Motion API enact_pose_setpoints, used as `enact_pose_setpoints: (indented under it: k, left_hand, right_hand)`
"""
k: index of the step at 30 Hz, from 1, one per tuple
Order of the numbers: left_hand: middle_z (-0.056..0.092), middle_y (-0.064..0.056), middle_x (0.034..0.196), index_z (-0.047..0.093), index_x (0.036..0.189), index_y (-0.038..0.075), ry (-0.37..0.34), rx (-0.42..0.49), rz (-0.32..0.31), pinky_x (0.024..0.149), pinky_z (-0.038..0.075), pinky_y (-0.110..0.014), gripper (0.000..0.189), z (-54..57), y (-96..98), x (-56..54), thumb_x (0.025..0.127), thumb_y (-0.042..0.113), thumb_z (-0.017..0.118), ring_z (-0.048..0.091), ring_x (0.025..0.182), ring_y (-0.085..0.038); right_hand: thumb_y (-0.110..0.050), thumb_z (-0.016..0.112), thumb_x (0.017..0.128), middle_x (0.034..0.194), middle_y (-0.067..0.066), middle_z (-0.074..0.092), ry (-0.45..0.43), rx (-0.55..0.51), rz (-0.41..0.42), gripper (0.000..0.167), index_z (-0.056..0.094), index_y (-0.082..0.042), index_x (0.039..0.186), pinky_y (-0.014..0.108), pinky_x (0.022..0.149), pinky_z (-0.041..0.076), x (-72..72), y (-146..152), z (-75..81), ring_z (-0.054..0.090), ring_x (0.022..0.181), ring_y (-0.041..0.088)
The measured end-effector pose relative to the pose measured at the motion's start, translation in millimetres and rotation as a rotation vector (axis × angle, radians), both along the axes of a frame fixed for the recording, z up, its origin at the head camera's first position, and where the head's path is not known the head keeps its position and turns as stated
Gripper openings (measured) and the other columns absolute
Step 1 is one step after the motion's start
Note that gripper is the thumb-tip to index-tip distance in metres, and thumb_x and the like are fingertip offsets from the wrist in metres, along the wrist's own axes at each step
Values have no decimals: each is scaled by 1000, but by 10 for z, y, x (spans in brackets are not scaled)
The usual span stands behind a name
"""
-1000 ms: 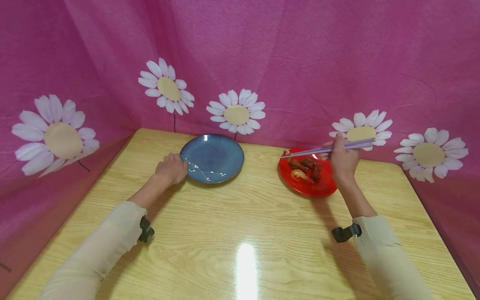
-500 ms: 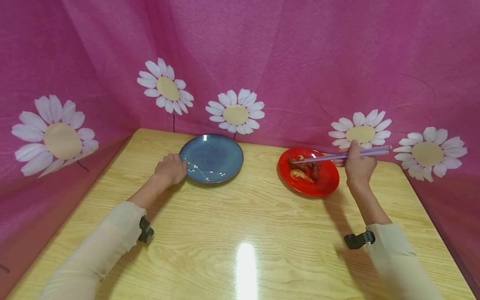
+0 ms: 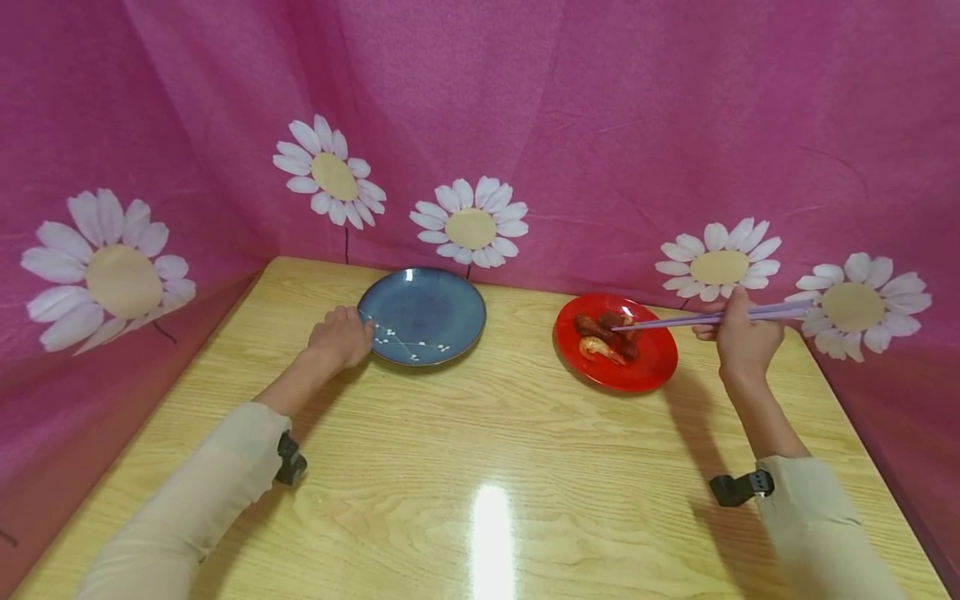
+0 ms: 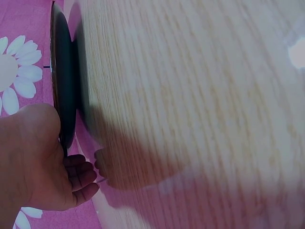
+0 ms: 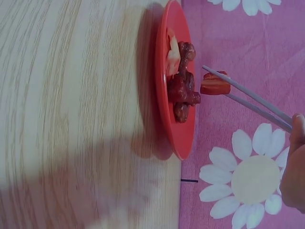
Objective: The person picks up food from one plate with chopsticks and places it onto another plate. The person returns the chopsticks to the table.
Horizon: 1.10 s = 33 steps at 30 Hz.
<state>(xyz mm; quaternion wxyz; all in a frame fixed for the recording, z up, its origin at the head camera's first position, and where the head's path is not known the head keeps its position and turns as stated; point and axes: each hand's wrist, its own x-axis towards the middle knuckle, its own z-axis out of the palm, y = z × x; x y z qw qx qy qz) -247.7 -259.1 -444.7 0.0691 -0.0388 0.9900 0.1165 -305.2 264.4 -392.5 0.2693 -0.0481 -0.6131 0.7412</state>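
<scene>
My left hand [image 3: 341, 337] grips the left rim of a blue plate [image 3: 427, 308] with white blossoms; in the left wrist view the thumb side lies over the rim and the fingers curl below it. On the right, my right hand [image 3: 750, 337] holds lilac chopsticks [image 3: 697, 320]. Between their tips, in the right wrist view, a glossy reddish-brown chunk of meat [image 5: 215, 86] is pinched above the red plate [image 3: 652, 371]. On that plate lie an orange shrimp [image 3: 600, 350] and several dark glazed meat pieces [image 5: 178, 90].
Both plates stand toward the back of a pale wooden table [image 3: 450, 433]. A pink cloth [image 3: 585, 125] with white daisies hangs behind and at the sides. Small black cameras sit on both wrists.
My right hand has moved right and slightly nearer, bringing the chopstick tips and the pinched piece from the red plate's far left rim over its middle. The left hand stays on the blue plate.
</scene>
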Motion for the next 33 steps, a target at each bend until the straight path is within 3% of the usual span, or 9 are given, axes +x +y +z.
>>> enact_pose_setpoints:
  k: [10, 17, 24, 33]
  left_hand:
    - [44, -29, 113, 37, 129, -21, -3, -7, 1, 93, 41, -57, 54, -5, -7, -7, 107, 28, 28, 45, 111, -44]
    - [44, -29, 111, 38, 128, -21, 10, -13, -7, 92, 41, -57, 54, -6, -10, -10, 107, 27, 28, 46, 110, -44]
    - [44, -29, 114, 37, 130, -21, -5, -4, 0, 94, 40, -57, 55, 3, 8, -6, 107, 28, 28, 45, 112, -44]
    - [43, -29, 115, 36, 131, -21, -10, -6, 7, 95, 39, -57, 55, -18, -6, -12, 107, 28, 28, 44, 112, -44]
  right_hand:
    - [-15, 52, 102, 62, 4, 69, 1, -25, -22, 14, 55, -2, 101, 26, 42, 50, 14, 89, 19, 64, 44, 13]
    - [-13, 50, 102, 61, 7, 69, -15, -66, -53, 34, 68, 3, 77, 24, 42, 50, 42, 171, -1, 63, 42, 13]
    - [-13, 50, 103, 62, 5, 68, -20, -87, -63, 17, 55, 1, 95, 24, 42, 50, 63, 264, -53, 64, 43, 13]
    - [-14, 50, 103, 61, 7, 68, -55, -101, -82, 13, 48, -1, 101, 25, 40, 49, 47, 307, -115, 63, 41, 13]
